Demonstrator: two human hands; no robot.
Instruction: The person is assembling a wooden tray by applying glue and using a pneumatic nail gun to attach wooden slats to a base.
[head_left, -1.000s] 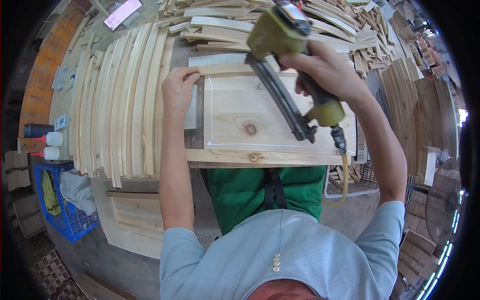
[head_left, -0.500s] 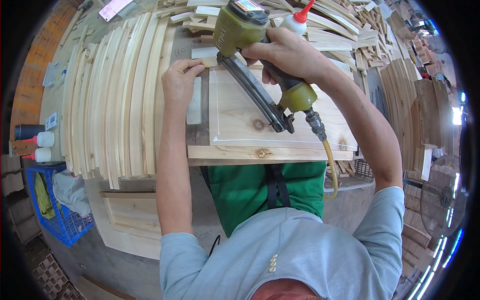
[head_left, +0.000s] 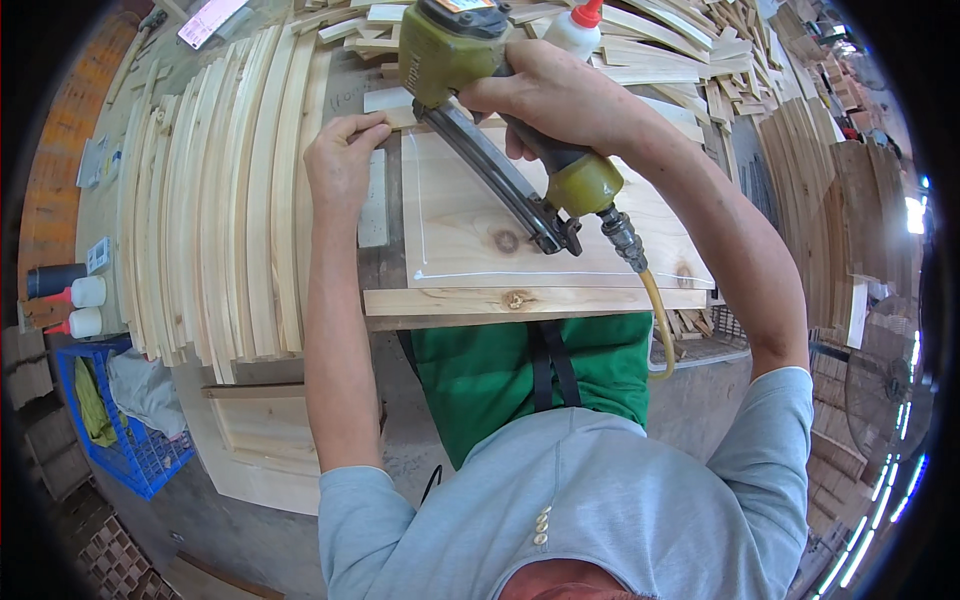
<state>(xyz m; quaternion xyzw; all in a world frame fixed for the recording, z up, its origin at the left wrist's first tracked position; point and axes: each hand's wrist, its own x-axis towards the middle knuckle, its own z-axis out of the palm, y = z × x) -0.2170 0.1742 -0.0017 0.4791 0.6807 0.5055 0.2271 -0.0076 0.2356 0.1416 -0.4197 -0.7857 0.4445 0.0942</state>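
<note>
My right hand (head_left: 560,95) is wrapped round the handle of an olive-green air nail gun (head_left: 448,62), with a yellow hose at its base. The gun's nose rests at or just above the left end of a narrow wooden strip (head_left: 400,119) along the far edge of a flat wooden panel (head_left: 460,215); contact I cannot tell. Beside the nose, my left hand (head_left: 340,165) pinches that strip's left end. White glue lines (head_left: 540,273) run along the panel's left and near sides. A second strip (head_left: 580,300) lies along the panel's near edge.
Long wooden strips (head_left: 215,200) lie in rows on the left. Behind the panel are a white glue bottle (head_left: 575,35) with a red tip and a heap of short strips (head_left: 650,45). A blue crate (head_left: 130,440) stands low at left; the yellow hose (head_left: 660,330) hangs at right.
The whole view has shifted slightly, so everything sits a little further left. The hands keep their grips, and the nail gun stays at the strip's left end.
</note>
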